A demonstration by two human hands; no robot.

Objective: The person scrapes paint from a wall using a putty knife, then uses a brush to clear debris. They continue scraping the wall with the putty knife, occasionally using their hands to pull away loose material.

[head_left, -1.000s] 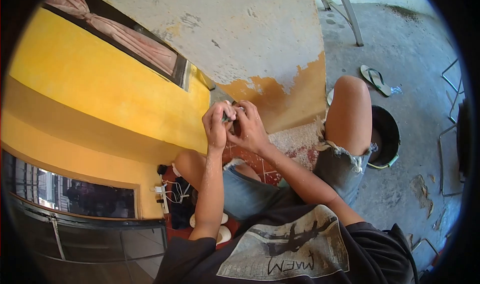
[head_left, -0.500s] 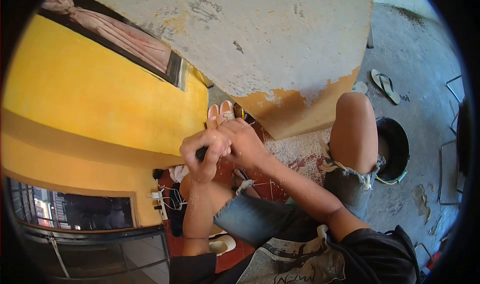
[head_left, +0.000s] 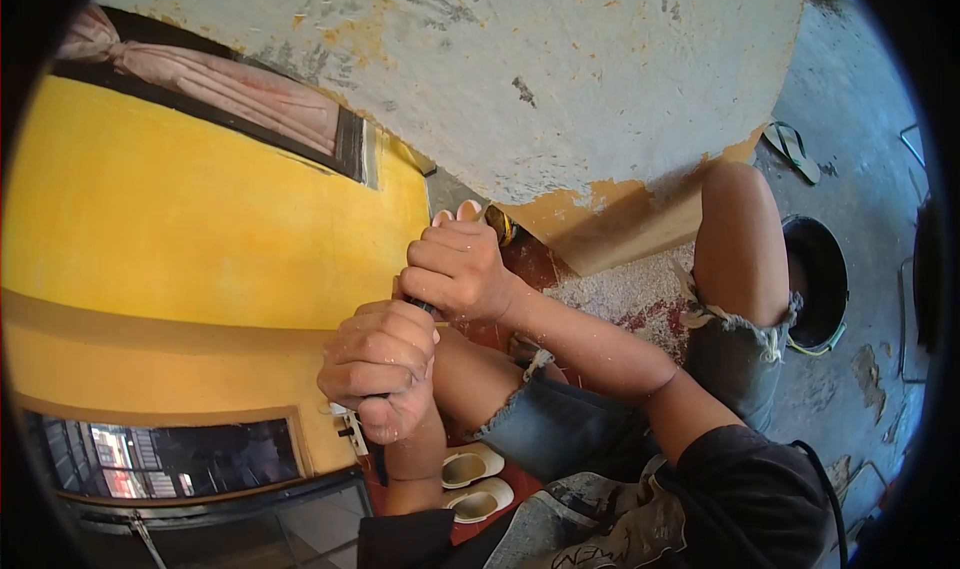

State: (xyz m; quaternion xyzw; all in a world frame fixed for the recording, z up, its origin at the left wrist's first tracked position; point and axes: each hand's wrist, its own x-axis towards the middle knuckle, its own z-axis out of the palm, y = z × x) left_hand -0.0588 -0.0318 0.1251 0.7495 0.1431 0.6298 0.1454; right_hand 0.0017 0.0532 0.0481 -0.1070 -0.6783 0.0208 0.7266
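My left hand [head_left: 378,369] is closed in a fist around a dark handle [head_left: 420,304], which shows only in the small gap between my two hands. Just above and to the right, my right hand [head_left: 455,269] is wrapped round the same object, knuckles up. The rest of it is hidden by my fingers, so its kind cannot be made out. Pale flakes cling to both hands and forearms. Beyond them stands a wall [head_left: 560,99] with a rough grey-white surface and a strip of orange-yellow paint along its lower edge.
Pale flakes [head_left: 635,294] cover the red floor at the wall's foot. A black bucket [head_left: 835,269] stands beyond my knee, near a flip-flop [head_left: 795,154]. White shoes [head_left: 480,499] lie below my left arm, by a power strip [head_left: 350,434]. A yellow wall [head_left: 200,209] rises at left.
Both hands have shifted; my left hand is now lower and further left, my right hand slightly higher up the view. The camera has turned, so the wall and bucket sit further right.
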